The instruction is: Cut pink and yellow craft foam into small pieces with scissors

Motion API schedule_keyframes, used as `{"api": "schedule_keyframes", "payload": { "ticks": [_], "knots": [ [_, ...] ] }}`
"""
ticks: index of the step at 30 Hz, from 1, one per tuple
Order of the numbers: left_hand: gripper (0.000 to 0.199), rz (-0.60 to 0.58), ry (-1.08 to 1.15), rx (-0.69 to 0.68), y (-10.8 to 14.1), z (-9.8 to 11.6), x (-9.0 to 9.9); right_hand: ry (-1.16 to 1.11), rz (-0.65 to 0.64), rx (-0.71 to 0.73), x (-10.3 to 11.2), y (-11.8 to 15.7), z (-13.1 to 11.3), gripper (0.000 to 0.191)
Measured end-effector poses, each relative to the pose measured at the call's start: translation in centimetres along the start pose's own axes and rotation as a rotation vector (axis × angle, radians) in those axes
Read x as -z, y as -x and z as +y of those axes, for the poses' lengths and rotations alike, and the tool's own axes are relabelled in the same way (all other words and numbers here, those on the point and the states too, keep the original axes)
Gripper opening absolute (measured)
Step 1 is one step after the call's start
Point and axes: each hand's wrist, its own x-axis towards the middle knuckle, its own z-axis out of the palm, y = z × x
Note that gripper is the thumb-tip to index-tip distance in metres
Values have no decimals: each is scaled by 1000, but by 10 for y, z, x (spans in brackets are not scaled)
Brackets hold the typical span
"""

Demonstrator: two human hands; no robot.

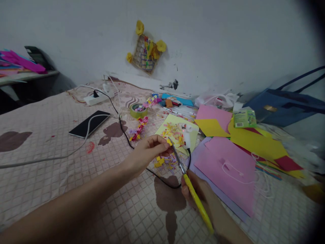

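Note:
My left hand (156, 146) pinches a small yellow paper piece (168, 142) between thumb and fingertips. My right hand (196, 189) is closed around a long tool with a yellow handle (196, 200) and a slim metal front end (179, 161). The metal tip reaches the yellow piece; whether it touches cannot be made out. Just beyond lies a pale yellow sheet (166, 123) strewn with small paper scraps. On that sheet rests a white device (186, 138) with a red light and black cord, resembling a glue gun. Yellow and purple paper bits (166, 162) lie below my left hand.
Pink sheets (228, 169) and yellow sheets (254, 140) spread at right, near a blue bag (286, 105). A green tape roll (138, 110) stands behind a pink-and-yellow paper strand (139, 128). At left are a dark tablet-like device (88, 124), a power strip (98, 97) and trailing cables.

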Motion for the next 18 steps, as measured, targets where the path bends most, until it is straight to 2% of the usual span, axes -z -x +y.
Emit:
{"api": "schedule_keyframes", "payload": {
  "ticks": [5, 12, 18],
  "knots": [
    [18, -8, -45, 5, -1, 3, 2, -62, 18, -32, -2, 2, 5, 26],
    [19, -17, -81, -7, -4, 3, 7, -5, -3, 13, -1, 3, 11, 23],
    [20, -17, -63, 2, -3, 6, 7, -18, -25, -30, 0, 3, 7, 22]
  ]
}}
